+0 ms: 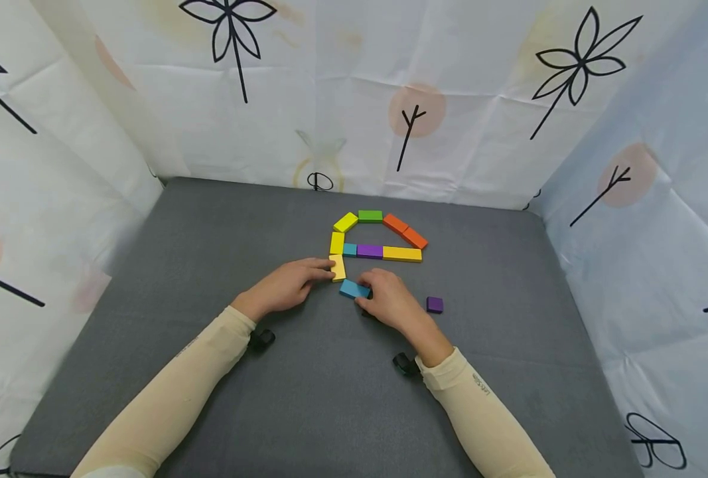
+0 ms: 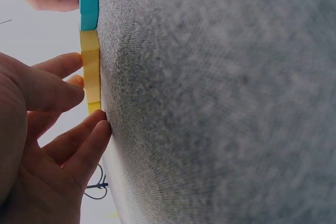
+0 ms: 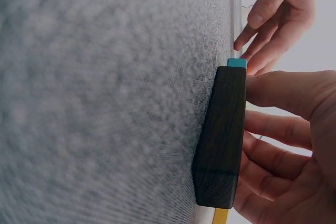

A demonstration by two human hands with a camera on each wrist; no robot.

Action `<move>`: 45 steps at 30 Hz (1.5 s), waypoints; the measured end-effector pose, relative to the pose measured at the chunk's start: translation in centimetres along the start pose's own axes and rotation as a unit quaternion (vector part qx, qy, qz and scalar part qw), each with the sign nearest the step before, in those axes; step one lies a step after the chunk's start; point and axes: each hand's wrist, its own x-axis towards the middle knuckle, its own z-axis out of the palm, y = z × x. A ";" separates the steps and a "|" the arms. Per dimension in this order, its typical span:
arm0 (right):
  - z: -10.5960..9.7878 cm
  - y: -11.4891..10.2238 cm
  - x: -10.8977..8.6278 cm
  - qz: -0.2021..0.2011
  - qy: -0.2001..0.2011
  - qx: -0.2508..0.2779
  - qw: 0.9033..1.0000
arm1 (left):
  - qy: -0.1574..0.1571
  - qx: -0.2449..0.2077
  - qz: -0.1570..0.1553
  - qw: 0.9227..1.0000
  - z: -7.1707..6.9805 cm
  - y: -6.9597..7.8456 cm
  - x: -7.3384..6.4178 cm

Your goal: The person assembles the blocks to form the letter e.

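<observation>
In the head view, my left hand (image 1: 288, 284) rests beside a pale yellow block (image 1: 338, 268), its extended fingertips touching the block's left side. My right hand (image 1: 391, 300) pinches a blue block (image 1: 352, 289) between thumb and fingers. The blue block lies tilted just below the pale yellow one; in the left wrist view their ends look in contact. A dark block (image 3: 223, 135) stands close to the camera in the right wrist view, in front of my right fingers. From the head it is almost wholly hidden under that hand.
Above the hands, yellow blocks (image 1: 337, 243), a green block (image 1: 370, 216) and orange blocks (image 1: 405, 230) form an arch. A row with a purple block (image 1: 369, 251) and an amber block (image 1: 402, 254) closes it. Another purple block (image 1: 434, 305) lies right of my right hand on the grey table (image 1: 497, 299).
</observation>
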 end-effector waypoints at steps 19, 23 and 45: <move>-0.3 0.8 -0.1 -0.014 0.010 0.021 1.000 | 0.030 0.084 0.034 0.995 0.4 0.9 1.1; -0.8 1.8 -0.6 -0.014 0.027 0.036 0.999 | 0.045 0.093 0.047 0.993 0.7 1.1 1.3; -1.3 2.1 -5.3 -0.033 0.025 -0.026 0.999 | 0.018 0.171 0.100 0.980 2.6 5.0 -1.4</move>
